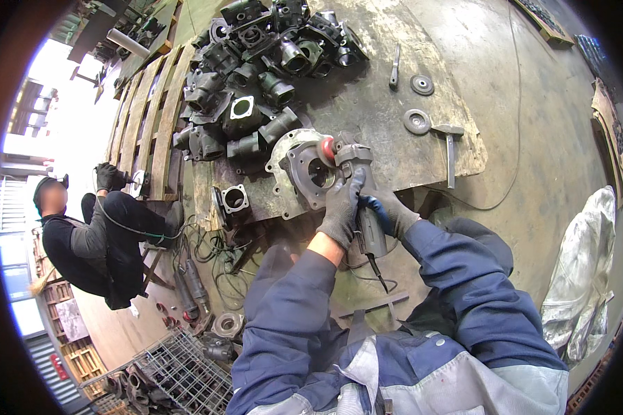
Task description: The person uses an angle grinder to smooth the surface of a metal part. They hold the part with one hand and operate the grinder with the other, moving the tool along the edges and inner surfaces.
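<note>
Both gloved hands [342,213] clasp the grinder [372,234], forearms [457,277] converging.

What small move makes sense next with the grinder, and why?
Probably a short, light pass along the flange of the metal casting: the grinder's red disc sits right by its round opening, and the left hand and right hand both grip the tool.
</note>
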`<act>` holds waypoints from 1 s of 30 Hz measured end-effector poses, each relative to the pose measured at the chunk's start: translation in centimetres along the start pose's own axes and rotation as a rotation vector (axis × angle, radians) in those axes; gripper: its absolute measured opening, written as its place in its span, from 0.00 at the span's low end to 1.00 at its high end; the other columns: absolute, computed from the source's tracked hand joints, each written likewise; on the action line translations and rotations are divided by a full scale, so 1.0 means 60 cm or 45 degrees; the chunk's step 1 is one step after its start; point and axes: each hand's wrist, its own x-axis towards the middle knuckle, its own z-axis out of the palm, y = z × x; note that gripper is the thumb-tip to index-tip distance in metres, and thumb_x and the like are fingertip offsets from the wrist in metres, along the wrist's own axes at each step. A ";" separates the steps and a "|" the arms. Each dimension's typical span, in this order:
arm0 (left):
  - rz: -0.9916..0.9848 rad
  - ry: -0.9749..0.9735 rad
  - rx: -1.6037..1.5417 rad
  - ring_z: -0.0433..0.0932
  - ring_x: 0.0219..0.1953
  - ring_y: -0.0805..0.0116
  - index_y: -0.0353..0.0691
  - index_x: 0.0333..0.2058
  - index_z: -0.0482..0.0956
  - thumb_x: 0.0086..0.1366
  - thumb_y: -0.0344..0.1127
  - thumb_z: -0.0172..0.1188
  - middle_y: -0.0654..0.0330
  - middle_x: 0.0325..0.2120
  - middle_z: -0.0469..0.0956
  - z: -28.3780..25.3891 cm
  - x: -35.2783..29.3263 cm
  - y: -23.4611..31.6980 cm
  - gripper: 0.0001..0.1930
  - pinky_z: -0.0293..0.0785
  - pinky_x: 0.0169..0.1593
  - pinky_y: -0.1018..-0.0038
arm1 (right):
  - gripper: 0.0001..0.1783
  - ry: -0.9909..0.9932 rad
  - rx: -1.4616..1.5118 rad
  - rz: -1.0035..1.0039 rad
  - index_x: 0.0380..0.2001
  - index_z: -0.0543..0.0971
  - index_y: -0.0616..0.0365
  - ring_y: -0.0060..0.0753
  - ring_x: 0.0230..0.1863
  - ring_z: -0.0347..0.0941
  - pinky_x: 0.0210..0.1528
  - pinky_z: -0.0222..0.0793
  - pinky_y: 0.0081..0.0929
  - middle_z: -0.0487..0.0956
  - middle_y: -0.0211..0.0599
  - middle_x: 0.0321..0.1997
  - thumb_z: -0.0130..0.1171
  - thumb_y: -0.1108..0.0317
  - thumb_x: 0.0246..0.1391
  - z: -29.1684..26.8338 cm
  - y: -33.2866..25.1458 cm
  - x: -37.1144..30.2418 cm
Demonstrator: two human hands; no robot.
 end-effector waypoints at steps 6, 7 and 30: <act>0.301 -0.035 0.129 0.81 0.42 0.58 0.30 0.53 0.77 0.78 0.47 0.55 0.52 0.39 0.82 0.006 0.002 -0.006 0.22 0.77 0.46 0.62 | 0.13 0.031 0.261 0.326 0.51 0.80 0.53 0.53 0.47 0.79 0.51 0.75 0.43 0.81 0.51 0.46 0.50 0.64 0.70 -0.003 -0.025 -0.003; 0.296 -0.019 0.036 0.81 0.41 0.58 0.31 0.54 0.77 0.78 0.46 0.55 0.52 0.39 0.82 0.008 0.005 -0.011 0.21 0.78 0.46 0.62 | 0.13 -0.039 0.004 0.170 0.51 0.80 0.54 0.52 0.47 0.78 0.52 0.75 0.42 0.81 0.51 0.47 0.51 0.64 0.70 -0.008 -0.018 0.001; -0.500 -0.053 -0.556 0.79 0.45 0.67 0.44 0.61 0.74 0.77 0.49 0.60 0.59 0.46 0.79 0.031 -0.027 -0.013 0.22 0.78 0.49 0.67 | 0.25 0.197 1.148 0.937 0.58 0.75 0.61 0.34 0.43 0.81 0.47 0.79 0.35 0.81 0.39 0.45 0.59 0.64 0.58 0.003 -0.071 -0.029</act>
